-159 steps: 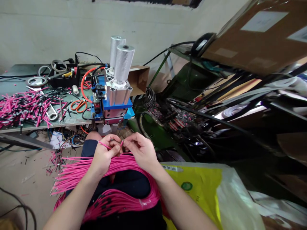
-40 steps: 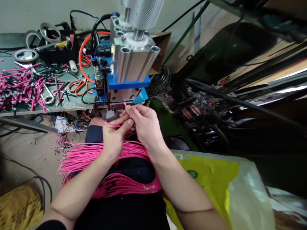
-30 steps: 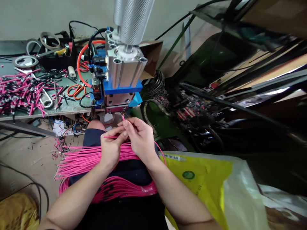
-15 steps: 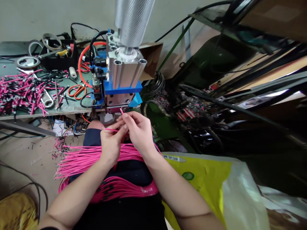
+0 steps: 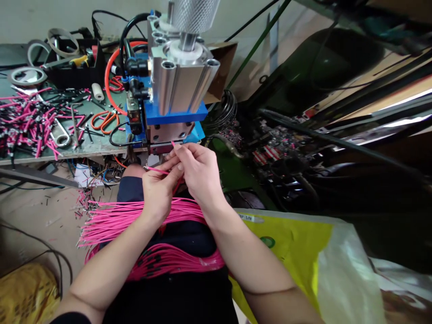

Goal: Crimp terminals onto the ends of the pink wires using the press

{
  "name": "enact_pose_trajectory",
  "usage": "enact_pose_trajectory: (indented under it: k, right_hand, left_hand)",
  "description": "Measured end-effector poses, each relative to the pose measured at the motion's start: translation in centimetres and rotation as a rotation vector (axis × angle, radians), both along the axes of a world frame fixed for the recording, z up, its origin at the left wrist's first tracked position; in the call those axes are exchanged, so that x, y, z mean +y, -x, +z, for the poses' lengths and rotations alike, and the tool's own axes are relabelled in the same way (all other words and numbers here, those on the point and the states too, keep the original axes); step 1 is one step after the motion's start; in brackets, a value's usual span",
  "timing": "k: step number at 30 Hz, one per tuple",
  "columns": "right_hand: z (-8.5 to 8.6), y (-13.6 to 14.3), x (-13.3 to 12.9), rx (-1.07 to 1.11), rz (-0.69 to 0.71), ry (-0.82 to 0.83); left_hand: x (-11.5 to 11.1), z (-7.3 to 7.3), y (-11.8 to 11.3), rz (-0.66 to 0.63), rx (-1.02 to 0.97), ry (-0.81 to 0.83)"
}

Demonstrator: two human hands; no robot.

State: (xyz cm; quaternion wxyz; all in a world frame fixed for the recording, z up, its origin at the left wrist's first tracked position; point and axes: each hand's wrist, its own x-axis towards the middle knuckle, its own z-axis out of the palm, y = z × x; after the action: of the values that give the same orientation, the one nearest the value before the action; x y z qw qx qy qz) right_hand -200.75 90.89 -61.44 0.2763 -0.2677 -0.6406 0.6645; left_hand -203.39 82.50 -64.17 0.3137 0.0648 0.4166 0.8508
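Between thumb and fingers, my right hand (image 5: 200,168) pinches a pink wire (image 5: 173,143), its end up at the jaw of a pneumatic press (image 5: 165,147). Close beside it, my left hand (image 5: 160,184) is closed on another stretch of pink wire (image 5: 157,170), whose stripped tip points left. The two hands touch at the fingertips. Under my wrists, a bundle of pink wires (image 5: 113,220) lies across my lap, bare ends to the left. Nearer my body a looped part of pink wires (image 5: 175,261) carries black sleeves. The wire inside my palms is hidden.
On the bench (image 5: 97,146) at left lie a heap of pink and black wire scraps (image 5: 30,121), orange-handled scissors (image 5: 105,121), a wrench (image 5: 61,137), tape rolls (image 5: 27,76) and a black box (image 5: 77,72). A yellow sack (image 5: 286,243) lies at my right.
Both hands have moved slightly up and toward the press with the wire. The wire tip, visible in front of the jaw before, now sits against it. The camera view has shifted a little.
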Motion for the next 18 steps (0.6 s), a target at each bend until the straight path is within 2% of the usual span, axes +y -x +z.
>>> enact_pose_trajectory:
  k: [12, 18]
  right_hand:
    - [-0.36, 0.02, 0.16, 0.024, 0.007, -0.049]
    - [0.01, -0.34, -0.19, 0.007, -0.003, -0.059]
  left_hand:
    - [0.02, -0.14, 0.07, -0.013, 0.002, 0.009]
    - [-0.05, -0.06, 0.03, 0.001, 0.003, 0.02]
